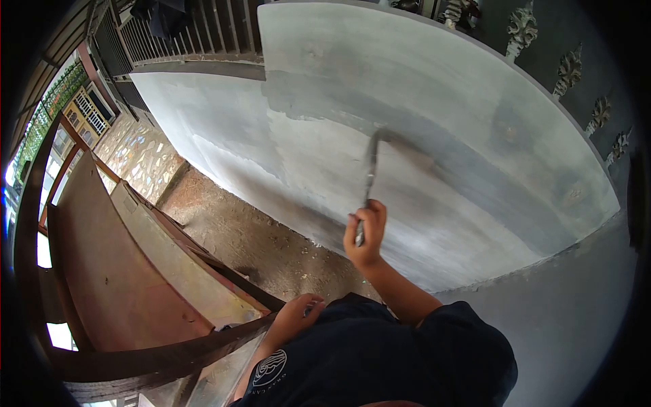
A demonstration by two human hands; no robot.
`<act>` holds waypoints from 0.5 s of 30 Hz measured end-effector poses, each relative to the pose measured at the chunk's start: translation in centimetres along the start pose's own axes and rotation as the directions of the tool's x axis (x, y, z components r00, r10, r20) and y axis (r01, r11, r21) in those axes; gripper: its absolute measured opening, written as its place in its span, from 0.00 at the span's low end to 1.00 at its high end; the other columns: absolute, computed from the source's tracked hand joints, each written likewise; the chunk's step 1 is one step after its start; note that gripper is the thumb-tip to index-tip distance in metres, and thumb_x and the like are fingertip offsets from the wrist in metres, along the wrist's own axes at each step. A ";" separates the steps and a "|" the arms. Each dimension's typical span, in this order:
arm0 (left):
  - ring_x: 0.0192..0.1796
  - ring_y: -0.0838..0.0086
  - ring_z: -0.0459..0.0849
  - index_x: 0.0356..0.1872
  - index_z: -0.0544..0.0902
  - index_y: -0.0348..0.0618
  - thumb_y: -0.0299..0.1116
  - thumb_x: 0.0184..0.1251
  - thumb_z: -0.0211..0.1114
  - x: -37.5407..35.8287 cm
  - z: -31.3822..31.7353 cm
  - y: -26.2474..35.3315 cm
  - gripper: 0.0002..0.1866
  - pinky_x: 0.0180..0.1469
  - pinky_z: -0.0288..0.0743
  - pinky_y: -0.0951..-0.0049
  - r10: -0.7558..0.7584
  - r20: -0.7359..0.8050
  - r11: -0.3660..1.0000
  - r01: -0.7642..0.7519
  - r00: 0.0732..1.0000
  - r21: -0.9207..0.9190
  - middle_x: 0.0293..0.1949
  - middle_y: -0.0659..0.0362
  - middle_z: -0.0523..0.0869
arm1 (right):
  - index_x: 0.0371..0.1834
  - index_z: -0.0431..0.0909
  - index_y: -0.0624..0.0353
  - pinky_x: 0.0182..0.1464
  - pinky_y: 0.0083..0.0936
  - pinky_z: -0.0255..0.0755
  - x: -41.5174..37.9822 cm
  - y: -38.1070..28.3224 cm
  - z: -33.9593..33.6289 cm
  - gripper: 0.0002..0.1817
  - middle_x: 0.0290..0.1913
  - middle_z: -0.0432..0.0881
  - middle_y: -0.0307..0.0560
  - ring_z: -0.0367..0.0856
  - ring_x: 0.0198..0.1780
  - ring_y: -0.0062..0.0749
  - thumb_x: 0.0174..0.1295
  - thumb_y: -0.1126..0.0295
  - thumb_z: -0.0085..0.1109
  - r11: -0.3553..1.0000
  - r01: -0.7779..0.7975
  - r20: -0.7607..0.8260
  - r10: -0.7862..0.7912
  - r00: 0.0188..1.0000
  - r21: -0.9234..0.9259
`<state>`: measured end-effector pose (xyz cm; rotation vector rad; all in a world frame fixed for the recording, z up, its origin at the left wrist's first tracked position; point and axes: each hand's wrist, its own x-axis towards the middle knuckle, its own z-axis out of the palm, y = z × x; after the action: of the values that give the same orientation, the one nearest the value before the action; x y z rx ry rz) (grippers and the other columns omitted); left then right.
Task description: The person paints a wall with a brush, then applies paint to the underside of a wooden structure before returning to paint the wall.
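Observation:
My right hand (366,230) is closed round the handle of a paint roller (371,163), held up in front of me. Its head is smeared by motion against the pale grey wall (325,149). Patches and bands of darker grey run across the wall, one stretching right from the roller. Low by my dark shirt, my left hand (302,317) has curled fingers. A small greyish spot shows at them, too small to name.
Wooden boards (122,264) in a dark frame lean close on my left. Bare ground (237,224) runs along the wall's foot. A metal railing (196,34) stands at upper left, and ornamental finials (522,30) rise beyond the wall's upper right edge.

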<state>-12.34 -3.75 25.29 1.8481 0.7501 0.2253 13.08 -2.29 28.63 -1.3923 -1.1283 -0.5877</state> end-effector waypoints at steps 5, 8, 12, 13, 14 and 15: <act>0.52 0.56 0.90 0.54 0.84 0.41 0.42 0.75 0.64 0.1 1.7 -1.5 0.17 0.55 0.81 0.60 -0.027 -0.051 0.995 0.032 0.998 0.095 0.46 0.46 0.90 | 0.43 0.76 0.63 0.47 0.32 0.74 1.6 -0.6 0.5 0.05 0.44 0.79 0.56 0.79 0.41 0.41 0.68 0.79 0.61 0.919 -0.143 0.179 0.080 0.981 0.367; 0.53 0.54 0.89 0.53 0.85 0.41 0.43 0.75 0.63 -2.5 2.5 -4.2 0.17 0.56 0.80 0.59 -0.098 -0.067 0.976 0.109 0.993 0.187 0.47 0.45 0.90 | 0.45 0.77 0.63 0.46 0.27 0.76 0.7 0.8 -0.1 0.04 0.41 0.83 0.51 0.83 0.41 0.32 0.73 0.75 0.61 0.840 -0.354 0.340 0.219 0.915 0.412; 0.55 0.50 0.88 0.53 0.85 0.44 0.41 0.74 0.61 -7.8 4.7 -10.7 0.16 0.61 0.80 0.55 -0.453 -0.146 0.728 0.460 0.879 0.508 0.51 0.46 0.89 | 0.48 0.79 0.63 0.42 0.19 0.80 -2.1 4.0 -1.8 0.12 0.41 0.87 0.45 0.87 0.39 0.23 0.79 0.63 0.58 0.621 -0.693 0.498 0.499 0.710 0.366; 0.56 0.47 0.88 0.56 0.84 0.47 0.42 0.73 0.61 -9.7 5.3 -8.4 0.17 0.63 0.79 0.53 -0.530 -0.266 0.652 0.587 0.805 0.479 0.53 0.47 0.89 | 0.48 0.79 0.63 0.42 0.19 0.80 -2.7 5.0 -2.2 0.12 0.41 0.87 0.45 0.87 0.39 0.23 0.79 0.63 0.58 0.610 -0.703 0.516 0.496 0.699 0.366; 0.56 0.47 0.88 0.56 0.84 0.47 0.42 0.73 0.61 -15.2 6.5 -16.1 0.17 0.63 0.79 0.53 -0.556 -0.270 0.638 0.612 0.786 0.467 0.53 0.47 0.89 | 0.48 0.79 0.62 0.41 0.20 0.81 -3.8 5.6 -3.1 0.13 0.40 0.87 0.44 0.87 0.38 0.23 0.79 0.62 0.57 0.484 -0.802 0.525 0.608 0.595 0.350; 0.57 0.44 0.87 0.64 0.80 0.52 0.45 0.72 0.62 -19.7 8.4 -22.7 0.22 0.62 0.77 0.40 -0.711 -0.105 0.442 0.558 0.695 0.702 0.58 0.49 0.87 | 0.49 0.79 0.62 0.41 0.20 0.82 -4.6 6.7 -3.5 0.13 0.40 0.87 0.44 0.87 0.38 0.23 0.79 0.61 0.57 0.347 -0.874 0.526 0.700 0.483 0.340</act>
<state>-32.47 -16.81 5.41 2.0446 1.4763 -0.8774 18.01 -5.79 22.25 -1.2889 -0.5796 0.6980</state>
